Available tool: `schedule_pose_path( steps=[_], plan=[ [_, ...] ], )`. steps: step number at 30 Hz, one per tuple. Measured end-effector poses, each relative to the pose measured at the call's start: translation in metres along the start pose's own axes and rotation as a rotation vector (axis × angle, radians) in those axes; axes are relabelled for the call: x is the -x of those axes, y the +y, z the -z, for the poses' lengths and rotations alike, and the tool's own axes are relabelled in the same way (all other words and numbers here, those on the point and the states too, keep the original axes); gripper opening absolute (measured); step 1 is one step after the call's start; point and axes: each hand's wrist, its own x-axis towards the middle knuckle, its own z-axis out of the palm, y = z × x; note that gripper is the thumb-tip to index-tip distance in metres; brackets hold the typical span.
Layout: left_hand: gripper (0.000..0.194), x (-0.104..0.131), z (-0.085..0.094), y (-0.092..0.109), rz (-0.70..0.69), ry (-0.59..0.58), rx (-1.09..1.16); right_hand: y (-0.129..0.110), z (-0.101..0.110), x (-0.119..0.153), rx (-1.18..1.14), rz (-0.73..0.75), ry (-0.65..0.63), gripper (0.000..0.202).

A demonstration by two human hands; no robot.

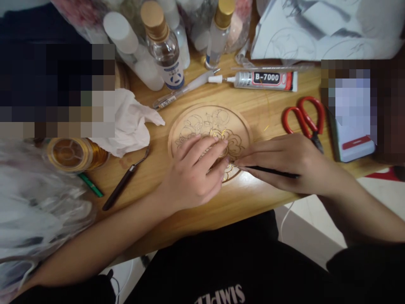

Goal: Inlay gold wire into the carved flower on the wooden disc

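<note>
A round wooden plate [202, 110] with a raised rim lies on the table, drawn with dark floral outlines; gold lines follow part of the pattern. My left hand [201, 171] rests over its lower middle, fingers spread and lying flat on the surface. From the right, my right hand [281, 162] pinches a thin black tool [272, 170], its tip at the plate's lower right edge beside my left fingertips. My left hand hides part of the drawing.
Red-handled scissors [305, 116] and a phone [354, 122] lie to the right. Behind the plate are a glue tube [265, 80], a pen [186, 89] and bottles [164, 50]. Crumpled tissue [131, 122], a wire spool [68, 154] and a dark-handled hook tool [122, 185] are left.
</note>
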Motion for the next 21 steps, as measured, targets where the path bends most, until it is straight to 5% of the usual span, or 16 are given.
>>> schedule_pose_path(
  steps=[9, 21],
  plan=[
    [0.018, 0.000, -0.002, 0.002, -0.020, 0.045, -0.058, -0.013, 0.000, 0.004, -0.076, -0.141, 0.086, 0.014],
    [0.018, 0.000, -0.003, 0.003, -0.051, 0.083, -0.128, -0.070, -0.061, 0.015, -0.136, -0.807, 0.701, 0.005]
  ],
)
